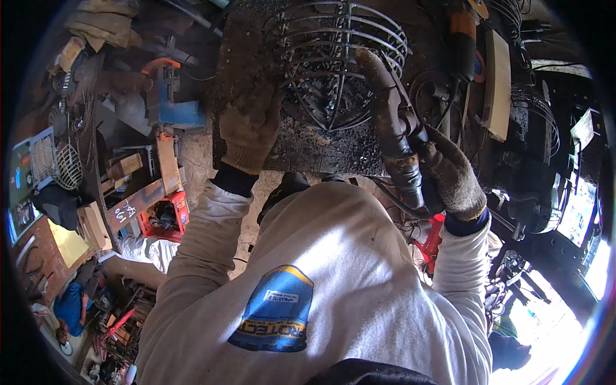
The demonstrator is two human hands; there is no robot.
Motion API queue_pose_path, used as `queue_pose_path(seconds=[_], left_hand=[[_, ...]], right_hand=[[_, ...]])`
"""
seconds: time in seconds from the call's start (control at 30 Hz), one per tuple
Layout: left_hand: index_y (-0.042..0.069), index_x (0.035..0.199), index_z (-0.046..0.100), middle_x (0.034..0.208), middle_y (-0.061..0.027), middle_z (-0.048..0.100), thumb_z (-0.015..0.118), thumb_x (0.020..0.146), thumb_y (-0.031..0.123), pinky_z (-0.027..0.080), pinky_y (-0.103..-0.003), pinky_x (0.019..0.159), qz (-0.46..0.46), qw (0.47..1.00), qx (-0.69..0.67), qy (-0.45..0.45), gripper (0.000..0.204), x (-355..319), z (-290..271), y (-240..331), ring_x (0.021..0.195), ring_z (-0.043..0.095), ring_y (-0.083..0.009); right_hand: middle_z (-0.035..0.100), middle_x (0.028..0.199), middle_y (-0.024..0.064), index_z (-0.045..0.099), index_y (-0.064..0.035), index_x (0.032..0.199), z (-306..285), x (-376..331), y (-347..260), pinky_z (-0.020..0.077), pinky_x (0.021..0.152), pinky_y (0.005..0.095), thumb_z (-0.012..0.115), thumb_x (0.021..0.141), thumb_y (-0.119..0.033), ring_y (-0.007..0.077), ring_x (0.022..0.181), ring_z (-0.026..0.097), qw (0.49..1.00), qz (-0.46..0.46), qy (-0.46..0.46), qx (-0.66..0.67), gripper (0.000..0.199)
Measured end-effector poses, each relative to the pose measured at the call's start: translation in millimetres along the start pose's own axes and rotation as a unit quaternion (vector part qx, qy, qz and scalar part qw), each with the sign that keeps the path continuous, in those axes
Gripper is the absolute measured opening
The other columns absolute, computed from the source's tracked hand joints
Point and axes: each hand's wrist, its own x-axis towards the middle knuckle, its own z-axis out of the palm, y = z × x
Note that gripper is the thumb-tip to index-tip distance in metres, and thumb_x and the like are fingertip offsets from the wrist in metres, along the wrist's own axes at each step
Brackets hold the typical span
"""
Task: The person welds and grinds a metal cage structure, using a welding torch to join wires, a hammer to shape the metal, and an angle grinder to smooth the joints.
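Observation:
A basket-shaped cage of curved metal rods rests on a dark, grimy workbench in front of me. My right hand, in a worn knit glove, is closed round the handle of a welding torch. The torch's brown nozzle points away from me and sits at the cage's right side; I cannot tell whether it touches. Dark tape wraps the handle. My left hand, also gloved, lies on the bench left of the cage, its fingers stretched forward and partly lost in shadow.
An orange and black angle grinder lies at the bench's right, beside a pale wooden block. Further left stand a blue metal clamp or vise and a red crate. Another person shows at the lower left.

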Motion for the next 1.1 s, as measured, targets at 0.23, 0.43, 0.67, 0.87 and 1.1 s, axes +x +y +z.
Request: queue_pose_path(seconds=[0.23, 0.43, 0.67, 0.87, 1.1], left_hand=[[0.01, 0.103, 0.072, 0.096, -0.0129, 0.074, 0.084, 0.08, 0.013, 0.061, -0.04, 0.073, 0.03, 0.999, -0.021, 0.024, 0.026, 3.2, 0.4, -0.1, 0.09, 0.073, -0.03], [0.011, 0.101, 0.072, 0.101, -0.0117, 0.073, 0.084, 0.08, 0.01, 0.061, -0.042, 0.075, 0.014, 1.0, -0.009, 0.002, 0.025, 0.0, 0.6, 1.7, 0.093, 0.072, -0.0306], [0.007, 0.097, 0.072, 0.097, -0.0103, 0.074, 0.083, 0.08, 0.01, 0.06, -0.042, 0.079, 0.064, 0.997, 0.037, -0.002, 0.02, 1.8, -2.5, 1.8, 0.091, 0.072, -0.0297], [0.009, 0.096, 0.073, 0.095, -0.0094, 0.076, 0.083, 0.08, 0.011, 0.061, -0.041, 0.078, 0.056, 0.997, 0.06, -0.015, 0.019, 4.6, -6.2, 6.4, 0.091, 0.073, -0.0301], [0.01, 0.109, 0.072, 0.104, -0.0155, 0.074, 0.08, 0.088, 0.017, 0.061, -0.04, 0.064, 0.028, 1.0, -0.008, 0.002, 0.023, -2.2, -0.2, -1.1, 0.08, 0.074, -0.0337]], right_hand=[[0.066, 0.12, 0.0131, 0.054, 0.0046, 0.136, 10.2, 3.9, -26.7, 0.0536, 0.087, 0.0307, 0.053, 0.108, -0.033, 0.0161, 0.103, 0.064, 0.996, 0.007, -0.018, -0.088, 0.047], [0.068, 0.112, 0.0103, 0.053, 0.0038, 0.138, 8.7, 4.8, -15.6, 0.0534, 0.084, 0.03, 0.055, 0.107, -0.035, 0.0144, 0.096, 0.065, 0.998, 0.039, -0.027, 0.044, 0.05], [0.068, 0.114, 0.0098, 0.052, 0.0039, 0.14, 8.3, 4.4, -21.3, 0.0532, 0.082, 0.0273, 0.055, 0.107, -0.028, 0.0115, 0.097, 0.065, 0.992, 0.055, -0.024, 0.112, 0.046], [0.068, 0.119, 0.0109, 0.051, 0.0057, 0.14, 5.2, 5.0, -10.5, 0.0547, 0.081, 0.0269, 0.055, 0.107, -0.025, 0.0127, 0.099, 0.067, 1.0, -0.012, 0.001, 0.017, 0.045], [0.067, 0.122, 0.0138, 0.049, 0.0053, 0.141, 9.2, 5.7, -29.0, 0.0571, 0.082, 0.0316, 0.055, 0.106, -0.023, 0.0189, 0.101, 0.069, 0.975, 0.075, -0.035, 0.206, 0.045]])
